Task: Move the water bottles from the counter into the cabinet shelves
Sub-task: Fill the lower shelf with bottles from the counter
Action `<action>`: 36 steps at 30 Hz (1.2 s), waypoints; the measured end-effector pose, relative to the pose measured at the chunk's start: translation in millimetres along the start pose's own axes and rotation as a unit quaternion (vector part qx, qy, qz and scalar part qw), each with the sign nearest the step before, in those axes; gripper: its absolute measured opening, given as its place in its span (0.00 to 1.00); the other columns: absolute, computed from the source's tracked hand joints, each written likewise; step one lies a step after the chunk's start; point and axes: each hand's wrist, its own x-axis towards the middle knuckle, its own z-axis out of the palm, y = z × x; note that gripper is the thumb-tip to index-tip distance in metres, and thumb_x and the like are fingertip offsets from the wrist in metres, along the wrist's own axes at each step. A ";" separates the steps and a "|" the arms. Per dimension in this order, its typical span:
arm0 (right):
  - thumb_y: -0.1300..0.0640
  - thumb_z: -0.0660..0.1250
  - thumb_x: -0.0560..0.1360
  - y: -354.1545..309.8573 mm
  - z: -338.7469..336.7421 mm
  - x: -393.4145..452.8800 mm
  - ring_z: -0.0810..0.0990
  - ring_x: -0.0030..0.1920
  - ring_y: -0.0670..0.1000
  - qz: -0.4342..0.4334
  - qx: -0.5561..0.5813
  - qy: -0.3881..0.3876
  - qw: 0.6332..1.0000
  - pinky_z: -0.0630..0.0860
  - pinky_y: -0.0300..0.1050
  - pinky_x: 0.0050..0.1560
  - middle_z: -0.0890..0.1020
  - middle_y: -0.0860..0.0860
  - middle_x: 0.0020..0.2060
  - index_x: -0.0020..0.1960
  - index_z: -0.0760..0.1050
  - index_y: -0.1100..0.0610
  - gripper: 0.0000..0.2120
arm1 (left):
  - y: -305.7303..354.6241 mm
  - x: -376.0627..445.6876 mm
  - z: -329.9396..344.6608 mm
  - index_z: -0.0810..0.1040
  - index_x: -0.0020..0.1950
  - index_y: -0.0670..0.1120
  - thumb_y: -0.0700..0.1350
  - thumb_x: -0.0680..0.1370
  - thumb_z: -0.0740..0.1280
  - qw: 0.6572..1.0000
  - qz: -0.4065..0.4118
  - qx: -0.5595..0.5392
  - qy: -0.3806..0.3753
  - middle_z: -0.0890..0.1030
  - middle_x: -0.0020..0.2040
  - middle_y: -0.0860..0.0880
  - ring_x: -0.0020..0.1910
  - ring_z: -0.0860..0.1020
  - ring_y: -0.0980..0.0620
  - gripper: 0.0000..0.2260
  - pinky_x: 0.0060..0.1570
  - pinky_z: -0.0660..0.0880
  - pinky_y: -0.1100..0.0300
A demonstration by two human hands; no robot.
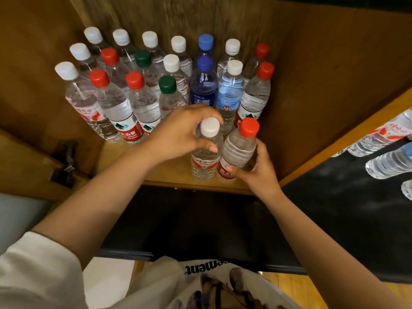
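Two water bottles stand near the front edge of the wooden cabinet shelf [169,172]. My left hand [182,132] grips the white-capped bottle [206,152] around its neck and shoulder. My right hand [260,168] holds the red-capped bottle [240,146] by its lower body; this one leans slightly left against the white-capped one. Behind them, several upright bottles [142,94] with white, red, green and blue caps fill the shelf in rows.
The cabinet's wooden side wall [334,85] rises close on the right. Several more bottles [388,150] lie on the dark counter [334,208] at the right edge. A metal hinge [64,161] sits on the left door frame.
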 end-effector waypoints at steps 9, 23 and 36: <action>0.57 0.75 0.66 4.7 14.4 3.0 0.69 0.61 0.41 -0.013 -0.069 0.029 0.997 0.66 0.35 0.59 0.70 0.43 0.59 0.68 0.60 0.53 0.36 | -0.4 10.3 -1.3 0.78 0.57 0.45 0.43 0.63 0.78 0.996 -0.004 0.083 0.033 0.78 0.49 0.54 0.47 0.74 0.55 0.24 0.45 0.64 0.67; 0.66 0.74 0.66 -15.0 26.4 76.7 0.71 0.66 0.52 0.038 -0.026 0.052 0.998 0.69 0.49 0.65 0.74 0.54 0.63 0.69 0.61 0.57 0.36 | -1.3 63.9 -17.0 0.76 0.57 0.46 0.47 0.67 0.74 0.955 -0.045 0.285 0.073 0.80 0.56 0.42 0.59 0.73 0.41 0.20 0.55 0.61 0.56; 0.67 0.73 0.67 -12.6 26.9 83.7 0.69 0.67 0.55 0.057 -0.016 0.048 0.997 0.68 0.52 0.66 0.72 0.54 0.65 0.71 0.57 0.54 0.39 | 2.8 60.1 -12.7 0.72 0.60 0.44 0.44 0.69 0.73 0.958 -0.070 0.275 0.052 0.77 0.59 0.42 0.58 0.74 0.40 0.21 0.57 0.67 0.50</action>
